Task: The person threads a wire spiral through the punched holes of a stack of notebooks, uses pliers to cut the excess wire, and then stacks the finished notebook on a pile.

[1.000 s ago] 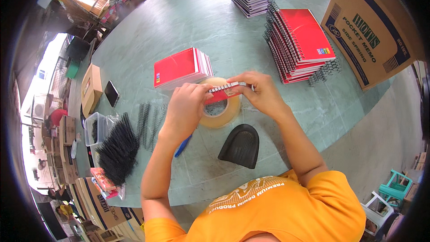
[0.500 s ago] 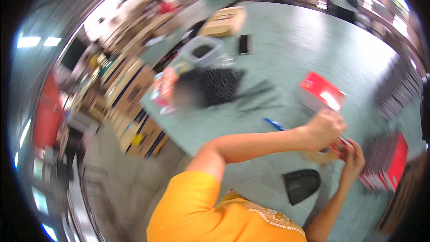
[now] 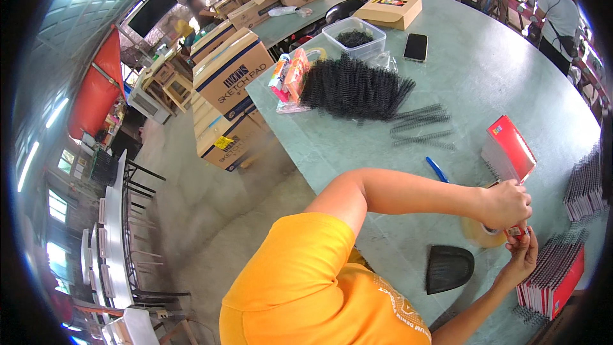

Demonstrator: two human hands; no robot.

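Note:
My left hand (image 3: 506, 205) is closed over the upper end of a small red object with a white patch (image 3: 516, 231); what its fingers wrap is mostly hidden. Below it, my right hand (image 3: 522, 260) pinches the lower side of that object between thumb and fingers. A yellowish tape roll (image 3: 480, 234) lies under and beside my left hand. Just beyond the hands stand red-covered notebooks (image 3: 511, 148) in a small stack. To the right of my right hand is a larger stack of spiral-bound red notebooks (image 3: 553, 281). A blue pen (image 3: 437, 169) lies left of the hands.
A dark, rounded flat piece (image 3: 450, 269) lies near me on the green table (image 3: 377, 230). Farther off are black spiral coils (image 3: 354, 88), a clear tub (image 3: 355, 37), a phone (image 3: 416, 47) and a cardboard box (image 3: 388, 9). More spiral-bound books (image 3: 584, 185) stand at right. Cartons (image 3: 233, 70) are stacked at left.
The view has shifted, so the table and hands appear farther right and lower, and the picture is sharper. Both hands stay together at the small red object.

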